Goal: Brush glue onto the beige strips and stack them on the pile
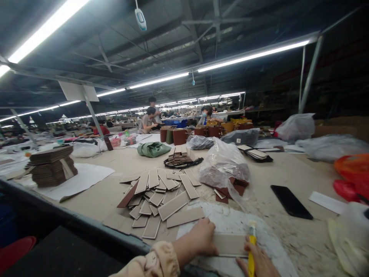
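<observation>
- L hand [201,238]: fingers together, curled onto left end of tan strip [230,245], which lies flat at the near table [288,169] edge.
- R hand [261,261]: clamped on yellow brush [251,243], tip at strip's right end.
- Strip pile [161,192] just behind; phone [291,201] to the right, well apart.

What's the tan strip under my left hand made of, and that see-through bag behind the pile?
The tan strip under the left hand looks like matte leather or faux leather: flat, dull surface; can't tell which. The bag is thin clear plastic: glossy, crinkled, contents showing through.
</observation>
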Motion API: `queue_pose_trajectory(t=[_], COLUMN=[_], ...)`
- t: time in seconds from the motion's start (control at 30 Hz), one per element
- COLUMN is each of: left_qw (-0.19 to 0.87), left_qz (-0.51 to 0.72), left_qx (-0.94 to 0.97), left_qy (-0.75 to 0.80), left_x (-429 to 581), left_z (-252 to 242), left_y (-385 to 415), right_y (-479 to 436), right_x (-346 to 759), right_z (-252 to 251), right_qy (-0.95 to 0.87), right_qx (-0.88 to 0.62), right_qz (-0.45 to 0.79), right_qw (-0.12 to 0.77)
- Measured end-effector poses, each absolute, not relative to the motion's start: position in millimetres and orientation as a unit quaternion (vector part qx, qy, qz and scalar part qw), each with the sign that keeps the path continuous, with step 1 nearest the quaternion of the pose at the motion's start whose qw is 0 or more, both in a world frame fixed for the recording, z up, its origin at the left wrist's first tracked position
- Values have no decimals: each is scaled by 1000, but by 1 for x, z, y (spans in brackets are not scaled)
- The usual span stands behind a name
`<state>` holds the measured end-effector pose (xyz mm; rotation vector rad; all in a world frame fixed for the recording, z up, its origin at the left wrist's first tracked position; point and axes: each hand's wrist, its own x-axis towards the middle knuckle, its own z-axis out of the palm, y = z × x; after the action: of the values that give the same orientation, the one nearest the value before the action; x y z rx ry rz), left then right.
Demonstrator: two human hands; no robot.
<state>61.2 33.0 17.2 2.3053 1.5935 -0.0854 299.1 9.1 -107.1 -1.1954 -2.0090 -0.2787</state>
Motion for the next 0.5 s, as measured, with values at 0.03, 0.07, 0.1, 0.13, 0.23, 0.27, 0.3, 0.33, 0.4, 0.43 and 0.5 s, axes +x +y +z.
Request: queue_pose_trajectory(t=[0.03,0.07,0.1,0.13,0.23,0.27,0.3,0.33,0.4,0.43,0.5], left_qw=[179,189,200,218,295,318,335,346,373,394,442], left_qz=[-43,-53,-57,-48,24,46,61,73,112,140,193], left_qx=[800,792,786,779,760,754,751,750,740,730,700], left_qy=[570,577,583,586,579,573,566,559,548,540,526], left_x=[62,63,63,63,60,59,58,56,54,53,51], left_z=[20,23,26,27,28,27,25,24,20,18,14], left_y=[36,38,40,41,37,35,31,26,16,11,1], right_y=[6,3,0,-3,-8,-9,-10,-11,-12,-13,-15], right_x=[297,295,294,294,297,298,300,301,303,303,301], right_z=[-101,-94,-86,-78,-56,-49,-43,-39,-32,-29,-25], right_qy=[-781,-775,-771,-765,-731,-714,-696,-679,-657,-653,-656], right_qx=[-477,-484,-488,-491,-503,-513,-526,-540,-558,-557,-542], right_qz=[-100,-88,-78,-71,-78,-86,-90,-91,-84,-79,-69], right_qw=[390,396,402,410,454,469,481,489,500,506,521])
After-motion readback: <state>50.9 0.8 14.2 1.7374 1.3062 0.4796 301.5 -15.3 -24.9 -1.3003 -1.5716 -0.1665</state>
